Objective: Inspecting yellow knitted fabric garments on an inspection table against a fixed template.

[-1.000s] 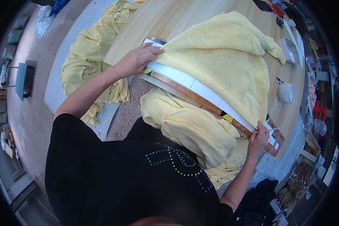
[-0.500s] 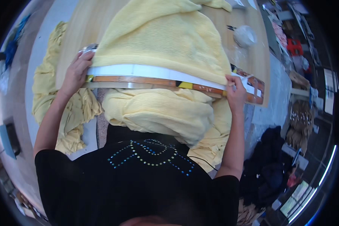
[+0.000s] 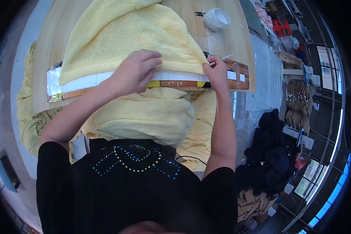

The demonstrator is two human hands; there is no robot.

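Note:
A pale yellow knit garment (image 3: 132, 37) lies spread on a wooden board, its ribbed hem along a white paper strip (image 3: 179, 76) with marked lines. Below the strip runs a brown wooden bar (image 3: 175, 84) wrapped in places with yellow and black tape. My right hand (image 3: 217, 73) pinches at the hem's right corner, a thin white stick (image 3: 226, 57) jutting from its fingers. Over the middle of the hem is my left hand (image 3: 138, 71), fingers stretched out, nothing visible in it. Whether it touches the knit I cannot tell.
A white round tub (image 3: 217, 19) and small black-handled snips (image 3: 199, 14) sit at the far right of the board (image 3: 238, 37). More yellow knit (image 3: 144, 115) bunches against my front. A dark cloth heap (image 3: 267, 156) lies at right, near a red plastic stool (image 3: 281, 28).
My left hand has left the hem's left end and moved right to its middle. My right hand stays at the right corner. The whole view has shifted, with things appearing further left.

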